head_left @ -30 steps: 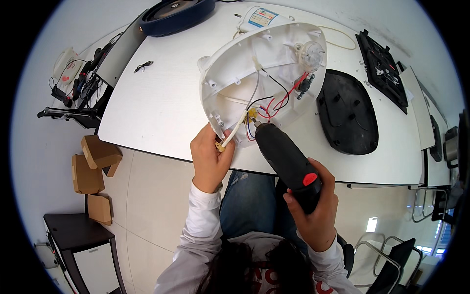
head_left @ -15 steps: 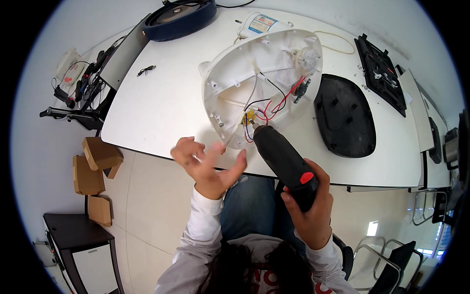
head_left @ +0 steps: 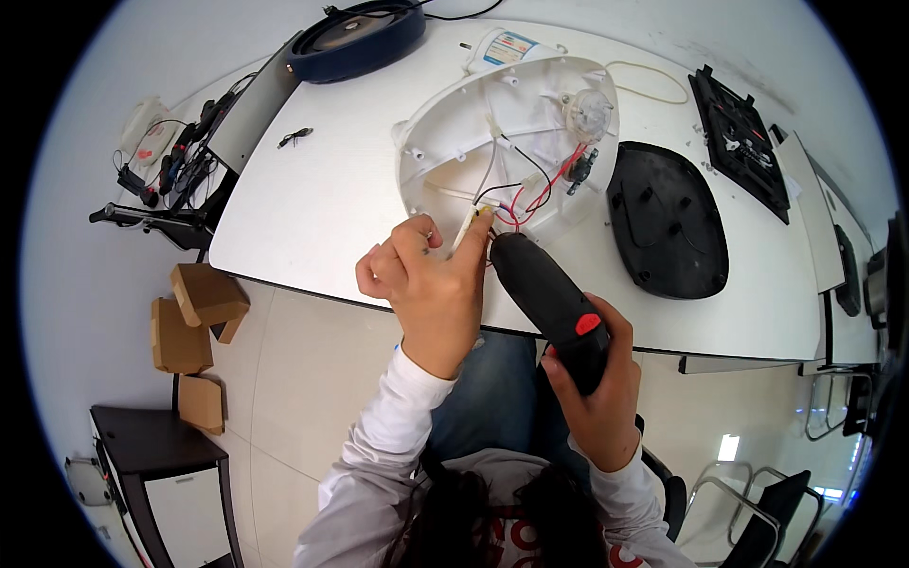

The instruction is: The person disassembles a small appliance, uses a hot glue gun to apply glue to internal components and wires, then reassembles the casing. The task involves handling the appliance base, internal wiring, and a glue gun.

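Fingertips [head_left: 481, 223] of the left hand [head_left: 426, 284] pinch a small pale connector at the near edge of the white housing [head_left: 454, 142], right hand [head_left: 592, 393] clenched on the black screwdriver [head_left: 547, 303], its long axis aimed up-left at that spot.

Your screwdriver [head_left: 549, 308]: black, red button | shell [head_left: 507, 142]: white, red and black wires | cover [head_left: 668, 218] right of shell: black | surface [head_left: 322, 208]: white | your sleeves [head_left: 398, 426]: white

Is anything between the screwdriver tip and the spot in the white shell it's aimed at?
Yes: the left hand fingertips and a bundle of red and black wires crowd the electric screwdriver nose at the white shell near edge.
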The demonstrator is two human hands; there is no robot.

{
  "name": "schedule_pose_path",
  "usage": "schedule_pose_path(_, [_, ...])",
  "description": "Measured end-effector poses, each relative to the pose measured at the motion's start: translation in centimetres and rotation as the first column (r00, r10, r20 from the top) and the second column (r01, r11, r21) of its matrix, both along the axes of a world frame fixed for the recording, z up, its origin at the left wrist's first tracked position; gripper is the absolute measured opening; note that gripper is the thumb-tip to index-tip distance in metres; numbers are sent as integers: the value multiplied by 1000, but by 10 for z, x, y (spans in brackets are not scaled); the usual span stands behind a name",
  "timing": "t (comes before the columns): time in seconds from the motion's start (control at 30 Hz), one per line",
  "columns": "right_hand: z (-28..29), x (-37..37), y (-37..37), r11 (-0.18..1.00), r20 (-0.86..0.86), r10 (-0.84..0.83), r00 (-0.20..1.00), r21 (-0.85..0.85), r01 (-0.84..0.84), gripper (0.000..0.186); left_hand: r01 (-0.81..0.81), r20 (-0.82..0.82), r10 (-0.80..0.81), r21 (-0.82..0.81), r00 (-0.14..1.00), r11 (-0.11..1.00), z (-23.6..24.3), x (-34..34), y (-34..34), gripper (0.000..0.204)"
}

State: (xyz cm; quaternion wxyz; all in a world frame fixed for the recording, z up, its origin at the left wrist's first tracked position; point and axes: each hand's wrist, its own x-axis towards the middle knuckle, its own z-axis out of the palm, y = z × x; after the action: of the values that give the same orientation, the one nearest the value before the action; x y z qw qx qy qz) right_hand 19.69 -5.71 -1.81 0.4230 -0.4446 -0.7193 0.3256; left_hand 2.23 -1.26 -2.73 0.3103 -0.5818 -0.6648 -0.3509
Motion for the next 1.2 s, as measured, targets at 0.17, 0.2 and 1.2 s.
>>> schedule_pose_path(0.17, [0,2,2,1000,6,21,1000,-4,-21,64,-42,-33,40,-60,999,997,3,6,5,25])
schedule_pose_path(0.2, [0,2,2,1000,11,20,1000,-3,-20,64,-48,-34,46,-54,998,997,2,7,8,27])
schedule_pose_path(1.2, [-16,28,-10,998,-158,-14,987,-66,4,58,34,-50,-28,132,998,991,-13,-2,16,24])
